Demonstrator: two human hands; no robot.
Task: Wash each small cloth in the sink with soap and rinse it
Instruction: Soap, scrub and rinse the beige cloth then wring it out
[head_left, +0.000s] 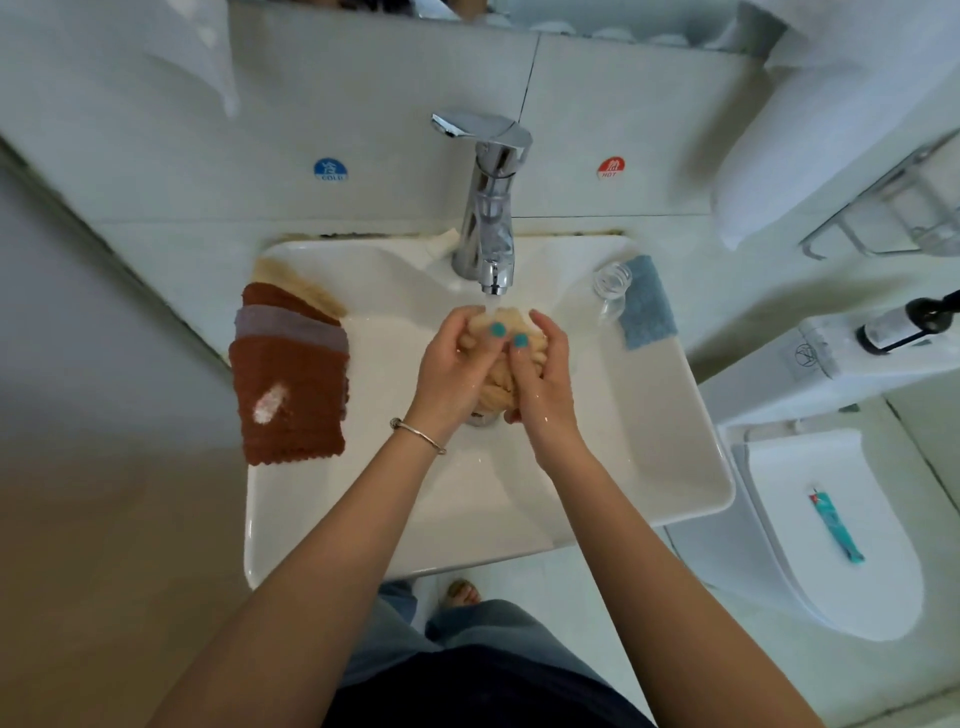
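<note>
We have a single wide-angle view from the person's head, looking steeply down and forward, close over the sink (691, 467) at frame centre. The faucet (488, 208) stands toward 12 o'clock, and both forearms enter from 6 o'clock. Straight edges bow near the borders.

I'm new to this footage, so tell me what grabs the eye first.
Both hands, the left hand and right hand, squeeze a bunched beige cloth under the running chrome faucet, mid-basin. On the sink's left rim lies a stack of cloths, a rust-brown cloth on top.
</note>
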